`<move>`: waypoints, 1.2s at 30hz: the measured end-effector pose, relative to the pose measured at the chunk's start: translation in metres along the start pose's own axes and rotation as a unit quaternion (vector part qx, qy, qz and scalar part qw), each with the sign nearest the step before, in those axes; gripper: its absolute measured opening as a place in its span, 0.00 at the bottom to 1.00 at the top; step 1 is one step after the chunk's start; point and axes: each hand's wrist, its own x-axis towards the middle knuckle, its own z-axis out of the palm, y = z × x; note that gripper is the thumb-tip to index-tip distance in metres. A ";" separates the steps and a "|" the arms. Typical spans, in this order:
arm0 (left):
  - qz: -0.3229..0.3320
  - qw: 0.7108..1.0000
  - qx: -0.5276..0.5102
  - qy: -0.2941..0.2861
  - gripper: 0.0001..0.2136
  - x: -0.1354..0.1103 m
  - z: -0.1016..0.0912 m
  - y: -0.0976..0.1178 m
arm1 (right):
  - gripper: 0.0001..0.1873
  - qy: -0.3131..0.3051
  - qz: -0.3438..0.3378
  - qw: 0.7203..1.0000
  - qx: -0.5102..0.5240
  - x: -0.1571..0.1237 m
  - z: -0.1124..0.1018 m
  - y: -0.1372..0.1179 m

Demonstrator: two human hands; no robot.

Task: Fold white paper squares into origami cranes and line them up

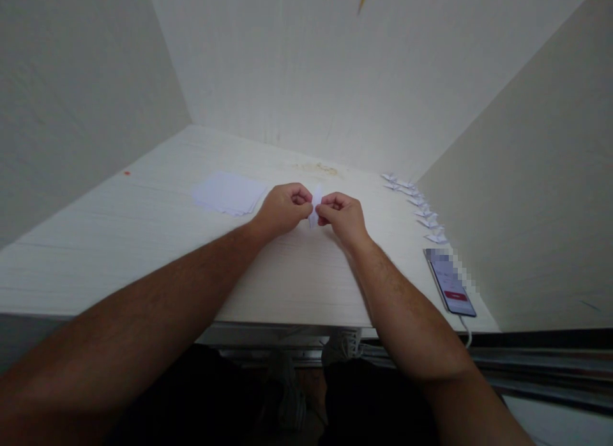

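A small folded piece of white paper (315,203) stands between my two hands over the middle of the white table (143,254). My left hand (283,206) pinches its left side with curled fingers. My right hand (341,215) pinches its right side the same way. Most of the paper is hidden by my fingers; only a narrow upright strip shows.
A stack of white paper sheets (228,193) lies left of my hands. Several small folded paper figures (417,203) line the right wall. A phone (449,281) with a white cable lies near the table's front right corner. Walls close in on three sides.
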 end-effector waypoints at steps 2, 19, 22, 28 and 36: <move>-0.002 1.000 -0.020 -0.017 0.06 0.000 0.000 0.001 | 0.09 -0.012 0.006 1.000 0.017 0.000 0.000 0.000; -0.034 0.971 -0.218 -0.090 0.07 0.001 -0.002 -0.003 | 0.11 -0.101 -0.016 0.990 0.098 0.003 -0.008 0.001; -0.047 0.969 -0.225 -0.092 0.08 0.002 -0.002 -0.004 | 0.11 -0.108 -0.012 0.991 0.080 0.003 -0.008 0.001; -0.081 0.966 -0.231 -0.079 0.08 0.002 -0.002 -0.001 | 0.05 -0.080 -0.041 0.995 0.041 0.002 -0.007 0.002; -0.138 0.957 -0.244 -0.077 0.06 0.002 -0.004 0.001 | 0.05 -0.058 -0.074 0.996 -0.009 0.000 -0.007 0.000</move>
